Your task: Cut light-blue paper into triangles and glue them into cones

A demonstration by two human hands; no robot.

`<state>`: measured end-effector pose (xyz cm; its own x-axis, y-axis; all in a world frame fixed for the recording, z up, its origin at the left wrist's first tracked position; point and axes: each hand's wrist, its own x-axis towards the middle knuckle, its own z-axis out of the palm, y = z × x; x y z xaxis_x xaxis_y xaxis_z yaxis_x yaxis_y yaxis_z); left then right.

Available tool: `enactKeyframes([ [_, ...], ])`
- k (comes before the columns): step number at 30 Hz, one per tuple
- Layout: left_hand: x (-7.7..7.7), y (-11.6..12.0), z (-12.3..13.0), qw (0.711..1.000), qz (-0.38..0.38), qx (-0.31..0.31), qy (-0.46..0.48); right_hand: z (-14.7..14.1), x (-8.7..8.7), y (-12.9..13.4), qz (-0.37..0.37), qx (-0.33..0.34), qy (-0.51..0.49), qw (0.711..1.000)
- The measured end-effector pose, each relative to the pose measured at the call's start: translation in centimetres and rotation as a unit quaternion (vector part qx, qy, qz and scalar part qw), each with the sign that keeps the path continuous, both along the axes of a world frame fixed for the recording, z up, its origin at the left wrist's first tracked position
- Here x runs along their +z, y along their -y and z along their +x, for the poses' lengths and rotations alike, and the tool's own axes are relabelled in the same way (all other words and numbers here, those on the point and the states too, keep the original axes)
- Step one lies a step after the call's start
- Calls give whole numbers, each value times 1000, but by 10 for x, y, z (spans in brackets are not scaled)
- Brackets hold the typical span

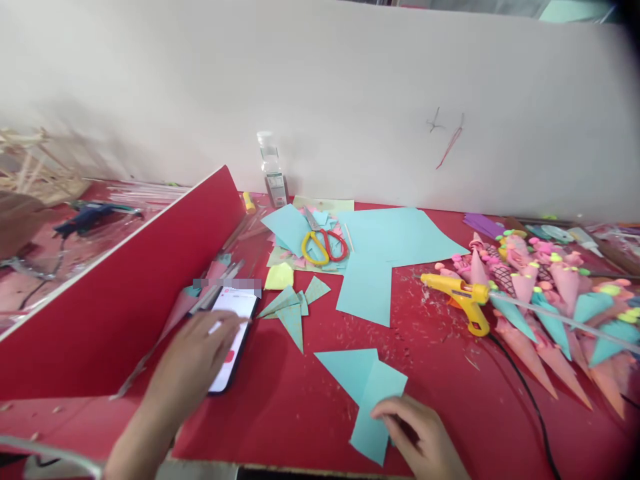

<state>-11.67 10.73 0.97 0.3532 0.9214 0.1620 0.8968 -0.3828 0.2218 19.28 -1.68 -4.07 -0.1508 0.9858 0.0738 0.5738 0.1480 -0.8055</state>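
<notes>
My left hand (197,353) reaches over a lit phone (234,363) leaning beside the red divider, its fingers loosely stretched over the screen and holding nothing. With fingers curled together, my right hand (420,430) pinches the right edge of a light-blue paper strip (376,407) near the table's front. A blue paper triangle (350,370) lies against that strip. Between phone and strip sit several small folded blue paper pieces (290,317). Scissors (325,245) with one yellow and one red handle rest on paper scraps, next to a large blue sheet (395,237).
At right, a yellow glue gun (463,297) trails a black cable beside a pile of pink and blue paper cones (540,293). A clear bottle (273,170) stands against the white wall. A red divider (135,287) rises on the left; another glue gun (93,217) lies beyond it.
</notes>
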Motion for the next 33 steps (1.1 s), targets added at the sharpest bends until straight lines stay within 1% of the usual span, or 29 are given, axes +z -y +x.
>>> enactKeyframes([
  [1, 3, -10, -5, 996, 33, 33, -76, 1, 0, 0, 0, 1, -1, 1000],
  [2, 6, -19, -9, 989, 39, 54, -134, 1, 0, 0, 0, 2, -2, 1000],
  [4, 9, -33, -14, 980, 44, 78, -180, 2, -1, 0, -2, 3, -6, 1000],
  [5, 10, -38, -14, 980, 37, 78, -181, 3, -2, 1, -5, 3, -8, 1000],
  [8, 13, -44, -14, 987, 0, 53, -150, 4, -2, 1, -11, 7, -15, 1000],
  [11, 13, -43, -20, 991, -20, 45, -128, 4, -2, 1, -12, 7, -19, 1000],
  [14, 7, -39, -35, 994, -28, 56, -94, 4, -1, 1, -13, 2, -20, 1000],
  [16, 2, -35, -46, 996, -42, 68, -42, 4, -1, 1, -9, 0, -24, 1000],
  [17, -1, -32, -51, 995, -50, 84, -8, 4, -1, 1, -7, -1, -25, 1000],
  [20, -5, -20, -58, 979, -89, 158, 88, 4, -2, 0, -2, 0, -26, 1000],
  [22, -7, -11, -58, 964, -122, 205, 120, 4, -2, 0, 0, 3, -25, 1000],
  [23, -7, -7, -58, 958, -139, 216, 129, 4, -2, -1, 3, 5, -24, 1000],
  [28, -12, 1, -60, 934, -183, 228, 203, 2, 0, -1, 10, -1, -27, 1000],
  [30, -15, 1, -63, 928, -192, 225, 225, 1, 2, 0, 3, -9, -30, 999],
  [33, -20, 1, -68, 927, -201, 203, 245, 0, 4, 0, -7, -14, -36, 999],
])
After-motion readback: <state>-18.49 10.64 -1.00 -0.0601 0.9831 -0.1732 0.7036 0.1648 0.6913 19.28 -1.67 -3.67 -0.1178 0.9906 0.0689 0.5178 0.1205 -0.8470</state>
